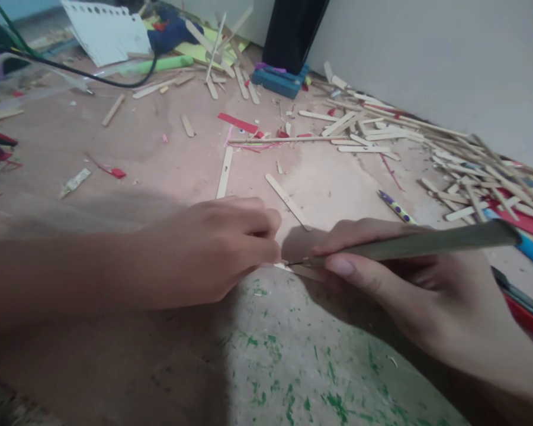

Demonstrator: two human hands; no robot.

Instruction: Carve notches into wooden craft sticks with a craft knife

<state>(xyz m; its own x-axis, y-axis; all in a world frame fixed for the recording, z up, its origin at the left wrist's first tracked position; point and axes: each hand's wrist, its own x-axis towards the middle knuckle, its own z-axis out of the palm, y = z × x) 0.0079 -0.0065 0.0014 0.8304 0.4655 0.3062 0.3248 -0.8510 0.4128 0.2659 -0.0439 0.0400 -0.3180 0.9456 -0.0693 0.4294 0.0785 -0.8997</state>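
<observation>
My left hand (231, 245) is closed near the middle of the table, its fingertips pinching a small pale wooden stick (283, 267) down on the surface. My right hand (408, 278) grips a long greyish-green tool (426, 241) with a thin dark tip. That tip touches the stick just right of my left fingertips. Beyond my hands lie a loose craft stick (288, 201) and another upright-pointing stick (223, 173), partly hidden by my left hand. A patterned purple and yellow piece (396, 207) lies behind my right hand.
Many craft sticks (471, 171) are heaped along the wall at the right. A blue block (281, 81) supports a black object (295, 35) at the back. Torn paper (109, 32), a dark cable (115, 83) and a green stick (169, 63) lie back left. Red scraps (237, 123) are scattered mid-table.
</observation>
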